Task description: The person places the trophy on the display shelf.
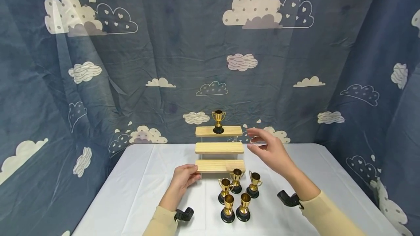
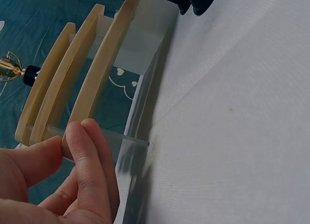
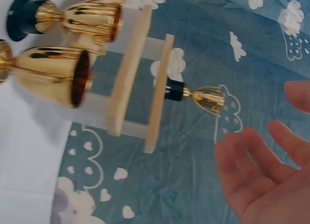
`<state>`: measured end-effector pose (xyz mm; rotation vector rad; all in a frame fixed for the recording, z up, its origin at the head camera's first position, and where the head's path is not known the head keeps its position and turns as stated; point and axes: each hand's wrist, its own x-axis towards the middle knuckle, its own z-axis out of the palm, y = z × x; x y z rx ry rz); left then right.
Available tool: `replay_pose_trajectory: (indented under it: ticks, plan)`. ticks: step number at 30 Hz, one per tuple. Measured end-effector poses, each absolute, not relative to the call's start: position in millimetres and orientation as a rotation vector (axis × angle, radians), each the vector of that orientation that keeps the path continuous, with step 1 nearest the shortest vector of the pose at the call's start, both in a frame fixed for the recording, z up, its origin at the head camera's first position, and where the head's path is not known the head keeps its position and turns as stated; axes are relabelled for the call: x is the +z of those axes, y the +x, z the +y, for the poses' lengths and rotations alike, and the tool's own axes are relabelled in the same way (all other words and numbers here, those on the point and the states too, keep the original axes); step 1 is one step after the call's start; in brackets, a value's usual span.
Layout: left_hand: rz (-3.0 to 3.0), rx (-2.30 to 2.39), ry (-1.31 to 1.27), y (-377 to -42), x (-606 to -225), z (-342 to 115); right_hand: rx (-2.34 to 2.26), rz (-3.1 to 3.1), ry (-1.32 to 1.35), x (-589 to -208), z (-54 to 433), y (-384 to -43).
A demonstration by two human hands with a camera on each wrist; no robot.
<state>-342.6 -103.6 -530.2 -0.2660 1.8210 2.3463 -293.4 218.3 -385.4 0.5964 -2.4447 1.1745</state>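
Note:
A three-tier wooden display stand [image 1: 219, 148] with clear supports stands on a white-covered table. My left hand [image 1: 182, 182] pinches the left end of its lowest shelf [image 2: 97, 79] between thumb and fingers. On the top shelf [image 1: 233, 131] one small gold trophy cup [image 1: 218, 117] sits upright on its black base. My right hand [image 1: 271, 153] hovers just right of the upper shelves, fingers loosely bent and apart, holding nothing. Several matching trophy cups [image 1: 245, 207] are grouped upright on the table before the stand; two show large in the right wrist view.
The white tablecloth [image 1: 131, 192] spreads to both sides of the stand. Behind it hangs a dark blue curtain [image 1: 183, 46] with cloud prints, which also runs along both sides. Black wrist cameras [image 1: 288, 198] are strapped to both wrists.

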Motion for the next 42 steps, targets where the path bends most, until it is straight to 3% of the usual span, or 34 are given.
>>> replay_pose_trajectory:
  ticks: [42]
  plan:
    - [1.749,2.388,-0.248,-343.7,-532.7,-104.2,1.150,-2.603,0.489,-461.4,236.5,-251.3]
